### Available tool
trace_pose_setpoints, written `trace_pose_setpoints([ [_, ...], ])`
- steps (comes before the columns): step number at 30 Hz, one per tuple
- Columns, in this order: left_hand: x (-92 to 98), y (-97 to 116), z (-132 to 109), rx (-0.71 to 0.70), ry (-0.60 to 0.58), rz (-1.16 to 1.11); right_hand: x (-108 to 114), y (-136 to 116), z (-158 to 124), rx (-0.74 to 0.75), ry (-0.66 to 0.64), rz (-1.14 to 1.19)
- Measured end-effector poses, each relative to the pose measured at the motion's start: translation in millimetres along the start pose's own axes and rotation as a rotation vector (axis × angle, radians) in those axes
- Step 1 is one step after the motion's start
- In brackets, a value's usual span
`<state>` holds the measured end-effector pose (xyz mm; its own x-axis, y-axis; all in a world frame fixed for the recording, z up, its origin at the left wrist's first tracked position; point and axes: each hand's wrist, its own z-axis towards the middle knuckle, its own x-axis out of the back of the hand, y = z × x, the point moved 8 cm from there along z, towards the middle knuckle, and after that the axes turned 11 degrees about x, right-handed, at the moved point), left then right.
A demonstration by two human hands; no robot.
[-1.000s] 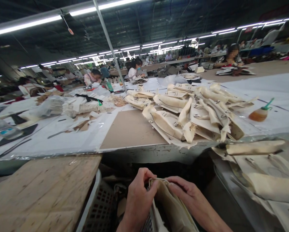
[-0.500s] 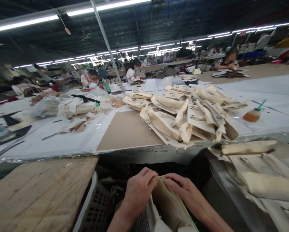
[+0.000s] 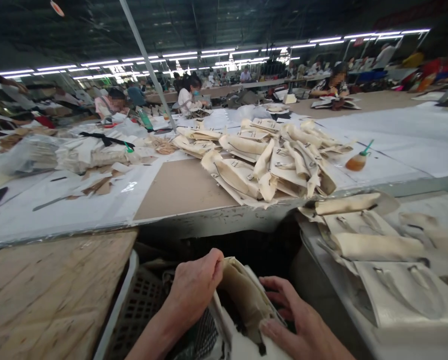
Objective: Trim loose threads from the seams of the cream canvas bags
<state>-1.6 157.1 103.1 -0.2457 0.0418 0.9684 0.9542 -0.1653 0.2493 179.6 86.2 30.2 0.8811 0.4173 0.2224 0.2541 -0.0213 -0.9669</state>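
A cream, unfinished handbag (image 3: 241, 285) is tilted in front of me, its mouth gaping and showing a dark hollow inside. My left hand (image 3: 192, 285) is closed on the upper left of its rim, thumb and fingers pinched together. On the other side, my right hand (image 3: 301, 320) has its fingers spread apart. Its thumb rests against the bag's lower right edge, while the other fingers curve along the outer side. The lower part of the bag runs out of view at the bottom.
Several similar cream bags lie heaped on the worktable (image 3: 179, 192). More bag pieces (image 3: 377, 245) cover a surface at right. An orange-filled bottle (image 3: 357, 160) stands beyond. Below left are a wooden board (image 3: 51, 290) and a perforated plastic basket (image 3: 134, 305). People work farther back.
My right hand has come off the top rim and moved down the bag's right side, fingers spreading. My left hand has shifted left, still pinching the rim. The bag's mouth has widened.
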Motion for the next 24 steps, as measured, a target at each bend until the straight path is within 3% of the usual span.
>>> trace_pose_setpoints([
  [5, 14.8, 18.2, -30.0, -0.105, 0.131, -0.045, 8.9, -3.0, -23.0, -0.029, 0.054, -0.092],
  [9, 23.0, 26.9, -50.1, -0.172, 0.23, -0.07, 12.2, -18.5, -22.9, 0.115, 0.125, -0.19],
  [14, 14.5, 20.1, -55.8, -0.115, 0.133, -0.041, -0.1, -50.8, -3.6, 0.409, 0.14, -0.4],
  [24, 11.0, 8.6, -48.5, -0.063, 0.063, -0.036, -16.5, -68.8, 19.4, 0.649, 0.242, -0.495],
])
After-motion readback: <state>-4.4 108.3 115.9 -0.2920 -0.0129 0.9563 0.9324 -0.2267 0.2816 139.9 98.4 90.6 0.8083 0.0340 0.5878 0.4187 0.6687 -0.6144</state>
